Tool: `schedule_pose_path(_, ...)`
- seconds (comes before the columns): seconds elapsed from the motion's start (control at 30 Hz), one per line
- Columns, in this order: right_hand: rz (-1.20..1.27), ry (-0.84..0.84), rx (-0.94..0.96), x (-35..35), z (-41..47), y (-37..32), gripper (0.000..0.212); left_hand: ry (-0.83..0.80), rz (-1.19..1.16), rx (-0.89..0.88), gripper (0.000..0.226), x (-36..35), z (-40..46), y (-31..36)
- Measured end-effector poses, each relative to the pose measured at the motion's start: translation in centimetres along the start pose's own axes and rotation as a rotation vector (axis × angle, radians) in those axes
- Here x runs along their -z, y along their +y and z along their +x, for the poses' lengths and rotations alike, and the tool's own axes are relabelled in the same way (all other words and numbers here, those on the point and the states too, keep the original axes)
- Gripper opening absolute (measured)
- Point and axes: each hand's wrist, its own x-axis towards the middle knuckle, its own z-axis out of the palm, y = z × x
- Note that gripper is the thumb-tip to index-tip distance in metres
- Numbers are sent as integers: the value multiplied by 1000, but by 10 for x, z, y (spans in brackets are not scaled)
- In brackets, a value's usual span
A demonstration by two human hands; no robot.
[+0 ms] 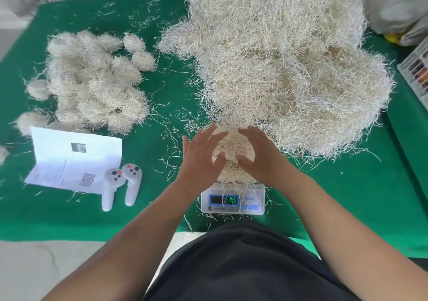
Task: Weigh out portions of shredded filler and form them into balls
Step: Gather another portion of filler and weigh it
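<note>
a portion (232, 159) of shredded filler is seen heaped on the scale (232, 200), at the near edge of the green mat (347, 196). it is flanked by both hands: the left hand (200, 159) is set against its left side, the right hand (256, 156) against its right, and the clump lies directly between the palms. the fingers of both hands are spread and only gently bent, laid along the strands rather than clenched round them, so nothing is gripped tight. neither hand is nearer; the portion is centred between them, and no clear long axis is shown by the rounded heap. the scale's lit display is partly crossed by stray strands, and its figures cannot be read.

the bulk pile (289, 64) is banked just beyond the portion, touching it at the far side. finished balls (92, 80) are massed well apart to the left. a sheet of paper (74, 159) and two white controllers (121, 185) are laid between the balls and the scale.

an inward squeeze from both sides is judged to be what the coming move calls for, should the weight be right.
</note>
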Motion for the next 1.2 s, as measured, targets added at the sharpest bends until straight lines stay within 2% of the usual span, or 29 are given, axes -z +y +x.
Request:
schedule_pose_path(0.23,-31,4,10,-1,-3,3,75,35,23,-20,52,-5,0,-5)
schedule_pose_path(0.37,-138,3,-34,-13,3,7,93,24,-20,22,55,-13,0,-12)
schedule_pose_path(0.47,-262,-122,-122,-32,9,12,112,-113,49,134,68,-27,3,-18)
schedule_pose_path(0.5,-297,-163,-134,-39,11,14,110,-178,52,175,72,-31,5,-18)
schedule_pose_path(0.57,-328,-166,-140,-50,18,16,90,-281,9,208,76,-38,8,-15)
schedule_pose_path(0.63,-171,-85,-166,-51,27,14,63,-318,-156,175,78,-41,11,-10)
schedule_pose_path(0.7,138,-44,-197,-44,33,4,40,-285,-532,199,79,-38,15,4)
schedule_pose_path(0.73,319,-10,-205,-38,34,-4,28,-217,-726,242,76,-34,18,14)
schedule_pose_path(0.8,698,32,-211,-26,34,-26,15,-35,-1002,335,53,-24,29,33)
schedule_pose_path(0.83,830,41,-194,-21,34,-37,16,48,-1084,383,36,-18,37,41)
schedule_pose_path(0.9,950,113,-128,-15,35,-52,31,192,-1100,444,14,-4,54,54)
schedule_pose_path(0.97,982,216,-97,-7,36,-59,58,305,-1181,524,19,9,67,64)
schedule_pose_path(1.0,1036,200,-99,-2,34,-62,66,304,-1286,572,26,14,72,69)
schedule_pose_path(1.1,1242,53,-71,10,32,-75,56,209,-1499,588,46,26,82,77)
schedule_pose_path(1.17,1283,73,-71,18,36,-88,51,148,-1503,461,43,33,88,77)
schedule_pose_path(1.2,1256,107,-62,21,38,-94,48,172,-1438,407,36,35,92,77)
